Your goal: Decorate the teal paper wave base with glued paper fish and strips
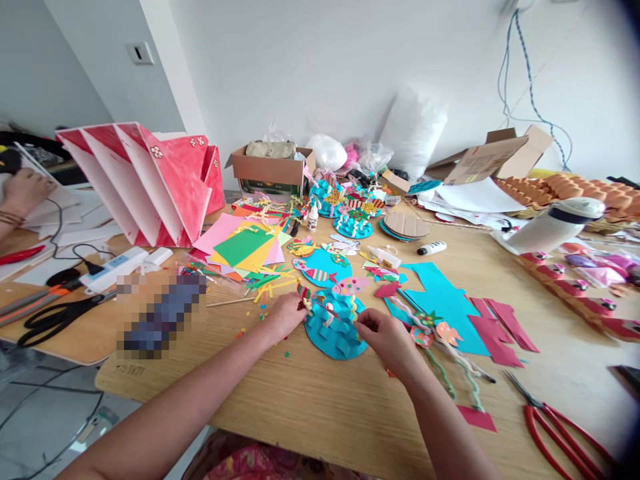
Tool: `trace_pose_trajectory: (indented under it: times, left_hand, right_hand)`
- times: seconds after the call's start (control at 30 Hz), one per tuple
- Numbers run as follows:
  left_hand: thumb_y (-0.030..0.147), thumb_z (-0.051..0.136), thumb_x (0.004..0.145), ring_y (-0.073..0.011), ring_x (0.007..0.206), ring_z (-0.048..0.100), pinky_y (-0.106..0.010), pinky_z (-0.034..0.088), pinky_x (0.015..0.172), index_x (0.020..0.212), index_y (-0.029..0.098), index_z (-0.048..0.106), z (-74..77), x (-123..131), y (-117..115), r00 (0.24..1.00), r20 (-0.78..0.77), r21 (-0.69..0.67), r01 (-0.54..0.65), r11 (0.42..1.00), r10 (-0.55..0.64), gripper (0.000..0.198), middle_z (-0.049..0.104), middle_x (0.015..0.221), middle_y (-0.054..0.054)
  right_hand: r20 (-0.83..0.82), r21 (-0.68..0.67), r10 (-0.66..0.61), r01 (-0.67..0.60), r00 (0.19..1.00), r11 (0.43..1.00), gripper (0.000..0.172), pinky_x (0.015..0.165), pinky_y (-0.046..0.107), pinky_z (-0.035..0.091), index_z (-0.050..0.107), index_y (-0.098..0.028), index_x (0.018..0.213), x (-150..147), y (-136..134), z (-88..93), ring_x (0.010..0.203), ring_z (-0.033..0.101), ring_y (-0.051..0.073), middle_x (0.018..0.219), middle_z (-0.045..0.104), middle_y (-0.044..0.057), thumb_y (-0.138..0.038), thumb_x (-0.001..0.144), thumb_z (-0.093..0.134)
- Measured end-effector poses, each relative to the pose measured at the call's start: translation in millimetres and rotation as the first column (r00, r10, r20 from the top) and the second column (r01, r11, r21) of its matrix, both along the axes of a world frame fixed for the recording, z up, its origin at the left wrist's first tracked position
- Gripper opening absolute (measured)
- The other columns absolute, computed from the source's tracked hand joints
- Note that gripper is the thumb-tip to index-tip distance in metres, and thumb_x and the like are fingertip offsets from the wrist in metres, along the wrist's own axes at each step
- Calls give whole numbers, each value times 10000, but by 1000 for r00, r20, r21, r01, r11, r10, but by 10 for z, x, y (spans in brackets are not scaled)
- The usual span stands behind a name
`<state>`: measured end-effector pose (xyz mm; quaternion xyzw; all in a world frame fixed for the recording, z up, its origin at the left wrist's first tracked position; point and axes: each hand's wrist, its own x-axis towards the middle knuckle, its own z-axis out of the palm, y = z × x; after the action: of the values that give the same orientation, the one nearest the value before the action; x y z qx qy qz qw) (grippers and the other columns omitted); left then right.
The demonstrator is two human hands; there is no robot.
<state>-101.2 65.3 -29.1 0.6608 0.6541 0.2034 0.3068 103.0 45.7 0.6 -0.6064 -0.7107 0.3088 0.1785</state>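
On the table before me lies a round blue paper disc (330, 343) with raised, wavy blue strips on it. At its left edge is my left hand (286, 318), its fingers closed beside a small striped paper fish (303, 293). My right hand (387, 337) is at the right edge in a pinch, near a pale yellow twisted yarn strand (354, 308). What either set of fingertips grips is too small to make out. A pink spotted paper fish (351, 286) touches the far rim. Behind lies another blue disc (333, 259) with a pink striped fish (320, 275).
Red-handled scissors (550, 420) lie front right, beside red paper pieces (495, 330) and blue paper (443, 300). Coloured sheets (245, 247), black scissors (60, 320) and a power strip (117, 267) are left. A glue bottle (384, 257) stands beyond the discs. Another person's hand (27, 193) shows far left.
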Motion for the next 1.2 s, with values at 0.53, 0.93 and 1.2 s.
trace_pose_trajectory:
  times: [0.53,0.93,1.2]
  left_hand:
    - [120,498,737,-149,687,573,-211,367,597,802,159,623,-30,10,-22,997,-51,44,54,998,-52,146,642,748,-18]
    - [117,489,756,-143,722,572,-205,361,611,823,159,621,-20,8,-12,996,-57,56,74,996,-71,154,651,794,-21]
    - [139,481,757,-136,670,564,-204,339,577,772,165,626,-30,1,-19,995,-48,78,96,992,-93,148,635,720,-2]
  right_hand:
    - [-153,109,-221,239,963,965,262,412,223,320,477,-205,559,128,-241,-251,407,445,112,433,481,-34,-415,715,486]
    - [-339,-319,-333,226,880,920,117,276,165,274,497,-206,761,132,-63,-204,316,429,78,444,508,-73,-274,667,484]
    - [-363,-262,-320,234,875,936,140,289,188,279,487,-215,668,200,-68,-312,333,460,93,483,541,-60,-353,661,505]
